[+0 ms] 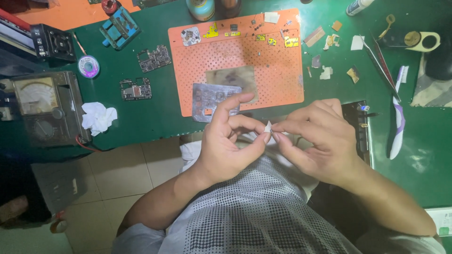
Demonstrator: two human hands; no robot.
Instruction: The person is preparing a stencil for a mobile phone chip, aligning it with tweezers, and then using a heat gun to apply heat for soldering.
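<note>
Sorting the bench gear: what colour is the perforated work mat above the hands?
Orange, dotted with small holes; the work mat shows best in the head view, lying on the green table.

Small electronics repair bench, mine. Landmark: the orange perforated work mat [278, 61] on a green bench top [155, 117], tiny chips and parts scattered along its far edge. Left of the mat, bare circuit boards [154, 58], a solder spool [88, 66], an analog meter [44, 106]. Right of it, tweezers [381, 66] and a cleaning brush [398, 117].
</note>
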